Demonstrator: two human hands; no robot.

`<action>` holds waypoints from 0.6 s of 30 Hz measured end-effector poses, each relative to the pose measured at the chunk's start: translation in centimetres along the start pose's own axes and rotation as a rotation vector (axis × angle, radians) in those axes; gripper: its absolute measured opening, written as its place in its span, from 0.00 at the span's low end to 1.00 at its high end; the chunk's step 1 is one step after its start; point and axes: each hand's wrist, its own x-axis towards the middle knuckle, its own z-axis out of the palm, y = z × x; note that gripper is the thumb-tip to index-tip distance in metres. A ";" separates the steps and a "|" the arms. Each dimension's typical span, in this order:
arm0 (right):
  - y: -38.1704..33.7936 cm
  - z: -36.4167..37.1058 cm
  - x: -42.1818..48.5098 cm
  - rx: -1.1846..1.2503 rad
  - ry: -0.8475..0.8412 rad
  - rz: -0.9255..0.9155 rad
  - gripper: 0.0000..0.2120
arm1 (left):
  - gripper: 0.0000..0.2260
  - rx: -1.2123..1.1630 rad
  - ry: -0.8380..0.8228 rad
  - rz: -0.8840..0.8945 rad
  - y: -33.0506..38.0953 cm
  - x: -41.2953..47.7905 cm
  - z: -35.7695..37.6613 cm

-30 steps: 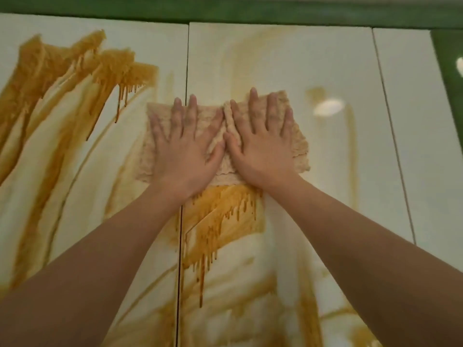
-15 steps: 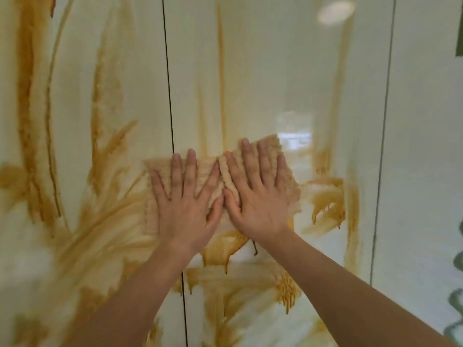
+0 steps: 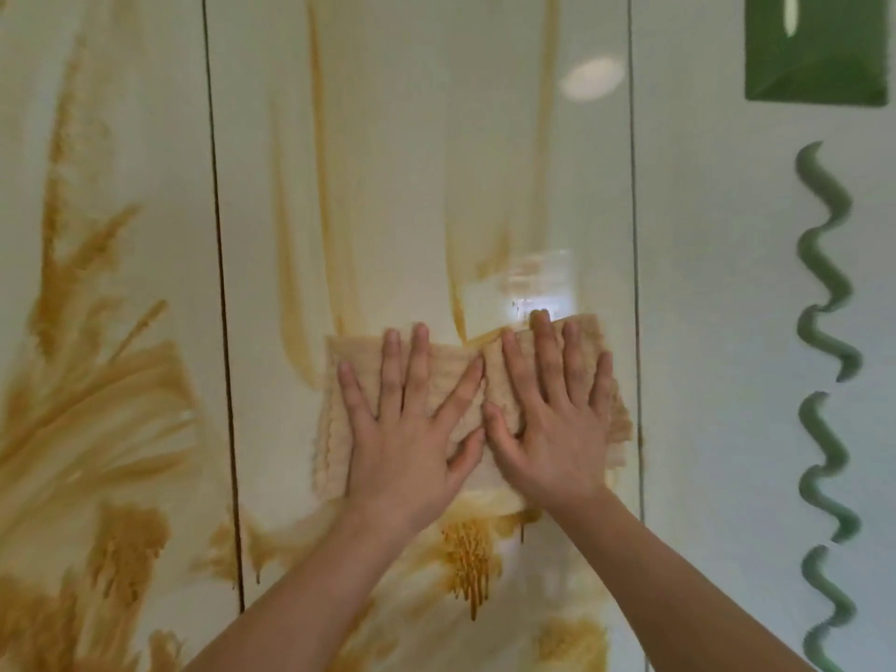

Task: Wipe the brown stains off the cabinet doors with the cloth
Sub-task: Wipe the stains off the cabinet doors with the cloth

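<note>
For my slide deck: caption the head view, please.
Left hand and right hand press a cloth flat on a brown-stained cabinet door.

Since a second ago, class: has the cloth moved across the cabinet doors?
Yes: the cloth has slid right, off the left door seam, onto the middle door.

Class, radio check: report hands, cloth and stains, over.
Left hand, right hand flat on cloth, middle door. Brown stains below cloth and across left door. Nothing in the way.

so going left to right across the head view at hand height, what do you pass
brown smears on the left door → dark door seam → left hand → right hand → second door seam → green wavy line
</note>
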 end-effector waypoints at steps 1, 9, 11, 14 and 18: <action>1.0 -0.4 1.2 -0.004 -0.006 0.050 0.34 | 0.33 0.008 0.018 0.010 0.4 2.1 -0.5; 4.2 -4.7 19.9 0.055 0.028 0.154 0.36 | 0.34 0.077 0.143 -0.008 -3.3 21.3 -7.0; 4.1 -5.7 26.5 0.080 0.058 0.125 0.36 | 0.34 0.075 0.177 -0.057 -5.5 26.7 -8.9; 3.7 -7.0 34.7 0.100 0.088 0.088 0.36 | 0.33 0.072 0.195 -0.106 -8.6 33.6 -11.8; 2.9 -8.9 44.3 0.112 0.100 0.047 0.35 | 0.33 0.052 0.215 -0.155 -12.3 41.0 -15.4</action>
